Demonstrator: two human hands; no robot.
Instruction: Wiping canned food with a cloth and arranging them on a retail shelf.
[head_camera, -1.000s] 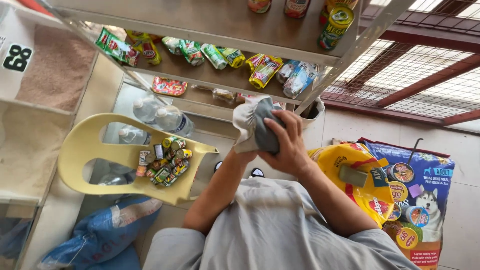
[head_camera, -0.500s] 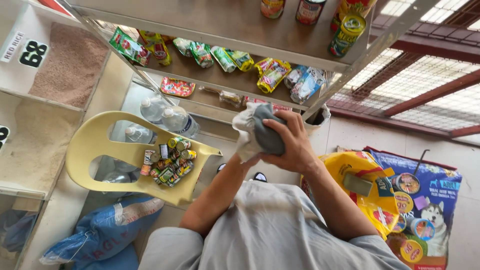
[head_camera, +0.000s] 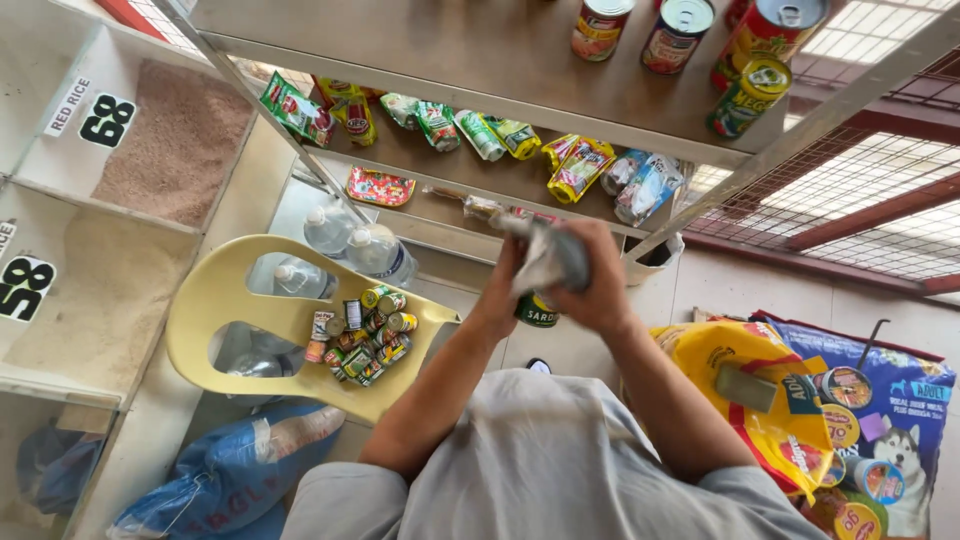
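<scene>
can (head_camera: 538, 310) mostly hidden behind cloth (head_camera: 548, 258), top-shelf tins (head_camera: 678, 32) cut off

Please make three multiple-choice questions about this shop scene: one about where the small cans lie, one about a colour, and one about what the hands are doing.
1. Where does the pile of small cans lie?
A. On the seat of the plastic chair
B. On the top shelf
C. Inside the blue sack

2. What colour is the plastic chair?
A. Red
B. Pale yellow
C. Black

3. What is the state of the two hands?
A. Both empty and apart
B. Both resting on the chair
C. Together around a grey cloth and a can

Answers:
1 A, the cans are heaped on the chair seat.
2 B, its back and seat are pale yellow.
3 C, left hand and right hand meet on the cloth with the can under it.
</scene>
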